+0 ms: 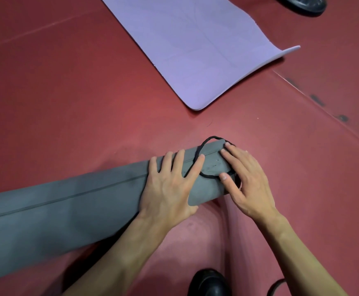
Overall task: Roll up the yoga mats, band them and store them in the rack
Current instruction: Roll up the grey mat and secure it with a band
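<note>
A grey yoga mat [71, 210], rolled into a tube, lies on the red floor from lower left to centre. My left hand [170, 184] presses flat on the roll near its right end, fingers spread. A black elastic band [208, 139] loops over that end of the roll; part of it runs under my left index finger. My right hand [244, 178] is at the tube's end, with thumb and fingertips pinching the band against the mat. A purple yoga mat [191, 50] lies unrolled beyond, one corner curled up.
The red floor [67, 92] has a scuffed seam [315, 99] running at the right. A black shoe [208, 283] is at the bottom edge, with a dark loop [275, 285] beside it. A black round object [302, 5] sits at the top right.
</note>
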{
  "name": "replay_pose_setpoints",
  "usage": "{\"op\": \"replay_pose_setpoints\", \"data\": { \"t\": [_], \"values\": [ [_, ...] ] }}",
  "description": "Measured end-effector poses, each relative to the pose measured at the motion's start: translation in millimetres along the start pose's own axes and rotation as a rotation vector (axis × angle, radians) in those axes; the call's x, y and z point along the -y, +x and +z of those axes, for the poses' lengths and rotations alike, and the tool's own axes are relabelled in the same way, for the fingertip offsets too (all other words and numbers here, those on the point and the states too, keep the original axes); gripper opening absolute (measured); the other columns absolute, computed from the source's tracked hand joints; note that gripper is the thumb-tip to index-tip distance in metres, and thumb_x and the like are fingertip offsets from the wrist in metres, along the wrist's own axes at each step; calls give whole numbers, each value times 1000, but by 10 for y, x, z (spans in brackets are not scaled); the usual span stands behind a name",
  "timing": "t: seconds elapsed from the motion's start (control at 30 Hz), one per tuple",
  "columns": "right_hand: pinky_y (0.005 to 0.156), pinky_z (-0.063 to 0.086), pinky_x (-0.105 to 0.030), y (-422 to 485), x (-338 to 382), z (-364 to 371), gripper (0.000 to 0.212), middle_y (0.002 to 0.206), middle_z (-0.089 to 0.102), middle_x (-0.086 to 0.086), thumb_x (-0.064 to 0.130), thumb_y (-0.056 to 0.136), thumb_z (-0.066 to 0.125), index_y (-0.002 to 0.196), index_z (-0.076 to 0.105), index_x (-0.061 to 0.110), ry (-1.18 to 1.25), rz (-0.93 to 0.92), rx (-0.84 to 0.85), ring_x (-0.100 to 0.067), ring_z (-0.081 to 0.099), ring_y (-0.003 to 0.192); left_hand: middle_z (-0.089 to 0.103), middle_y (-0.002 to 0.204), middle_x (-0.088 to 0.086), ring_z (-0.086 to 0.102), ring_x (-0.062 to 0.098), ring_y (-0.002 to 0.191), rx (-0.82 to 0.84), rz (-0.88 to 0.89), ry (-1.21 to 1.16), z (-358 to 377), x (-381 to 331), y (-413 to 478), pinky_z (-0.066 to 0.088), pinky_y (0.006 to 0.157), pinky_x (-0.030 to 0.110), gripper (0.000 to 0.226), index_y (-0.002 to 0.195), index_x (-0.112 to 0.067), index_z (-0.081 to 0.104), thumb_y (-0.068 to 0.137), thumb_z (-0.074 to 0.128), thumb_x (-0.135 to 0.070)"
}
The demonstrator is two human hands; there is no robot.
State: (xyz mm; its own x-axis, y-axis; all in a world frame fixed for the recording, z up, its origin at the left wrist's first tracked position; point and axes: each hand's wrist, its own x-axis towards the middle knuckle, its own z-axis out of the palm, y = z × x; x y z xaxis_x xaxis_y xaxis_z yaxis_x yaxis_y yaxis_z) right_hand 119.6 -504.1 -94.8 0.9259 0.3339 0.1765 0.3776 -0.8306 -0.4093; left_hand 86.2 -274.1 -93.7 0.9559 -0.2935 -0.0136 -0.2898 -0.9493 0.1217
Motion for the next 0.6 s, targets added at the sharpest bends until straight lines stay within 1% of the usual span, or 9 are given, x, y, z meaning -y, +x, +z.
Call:
{"op": "replay_pose_setpoints", "data": {
  "t": [0.07,0.13,0.17,0.23,0.3,0.37,0.43,0.53,0.6],
  "values": [
    [125,30,-45,-2,-34,-25,56,162,44,8,51,106,38,152,53,21,129,134,-25,-6,36,150,45,150,21,49,41,130,10,-1,7,-13,-19,-43,38,105,63,124,159,-26,33,55,83,-71],
    [121,36,-42,27,-90,-60,54,154,52,16,53,105,36,145,60,27,255,304,-36,1,41,145,46,150,22,50,42,130,12,4,3,-14,-27,-99,38,105,64,123,158,-26,35,55,85,-70],
    [119,39,-41,44,-117,-73,53,149,56,18,55,104,36,141,65,28,274,340,-19,4,44,141,46,150,23,50,42,130,6,11,-4,-9,-27,-130,38,105,65,123,158,-25,35,55,85,-70],
    [117,42,-38,53,-167,-74,50,141,62,21,55,102,39,133,71,30,269,336,27,5,49,136,47,149,24,51,44,130,-7,29,-20,8,-23,-189,39,105,66,122,158,-24,37,56,87,-68],
    [117,41,-35,43,-209,-59,47,140,62,22,54,100,43,130,72,31,264,323,50,6,50,136,48,149,25,52,45,130,-8,39,-39,28,-15,-236,40,104,68,123,158,-23,39,53,89,-66],
    [118,40,-33,23,-233,-51,47,143,61,21,53,100,45,133,70,32,255,299,83,5,47,138,49,149,25,53,46,129,8,38,-62,29,-4,-283,40,103,69,125,157,-24,41,50,91,-64],
    [117,40,-33,-7,-247,-42,47,145,59,19,52,101,46,138,67,31,205,229,109,4,45,140,50,148,25,54,46,129,18,37,-72,17,14,-339,41,103,69,123,157,-25,41,51,91,-64],
    [113,44,-30,-20,-221,-36,47,144,61,16,52,102,53,140,65,28,153,138,72,1,49,138,51,148,23,55,45,130,15,40,-70,5,64,-428,42,103,68,120,157,-25,43,53,89,-66],
    [111,46,-28,-3,-164,-16,42,141,63,18,48,102,58,139,66,29,191,125,31,1,53,134,51,149,23,55,45,130,3,50,-78,-2,107,-488,42,103,68,119,157,-26,43,54,89,-65]
  ]
}}
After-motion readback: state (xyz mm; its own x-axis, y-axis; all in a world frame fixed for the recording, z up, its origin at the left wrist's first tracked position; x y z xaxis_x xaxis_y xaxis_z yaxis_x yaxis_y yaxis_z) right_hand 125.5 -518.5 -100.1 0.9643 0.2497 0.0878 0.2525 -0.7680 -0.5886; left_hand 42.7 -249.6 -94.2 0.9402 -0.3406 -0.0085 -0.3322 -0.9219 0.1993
